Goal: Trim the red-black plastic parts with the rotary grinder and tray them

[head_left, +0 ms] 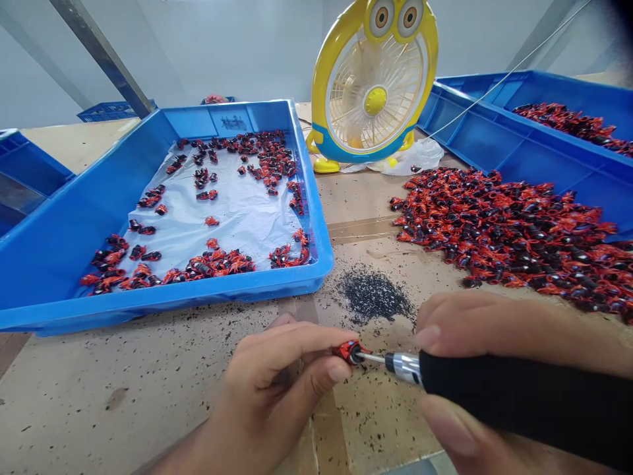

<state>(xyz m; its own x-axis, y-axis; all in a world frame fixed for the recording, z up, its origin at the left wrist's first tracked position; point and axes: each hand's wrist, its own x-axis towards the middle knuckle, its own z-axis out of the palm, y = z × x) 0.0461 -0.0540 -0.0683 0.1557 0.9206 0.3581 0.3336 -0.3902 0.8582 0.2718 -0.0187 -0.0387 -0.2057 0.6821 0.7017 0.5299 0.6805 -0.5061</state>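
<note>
Being pinched by the left fingers (324, 377), a red-black part (349, 351) is touched by a tool (499, 396) clasped in the right fingers (457, 323) (the marking (233, 123) on the blue tray (163, 302) is unreadable).

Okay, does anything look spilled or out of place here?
Yes, probably the dark shavings heaped on the tabletop, with specks scattered around them. The red-and-black pieces beside them also lie loose, outside the blue bins.
</note>
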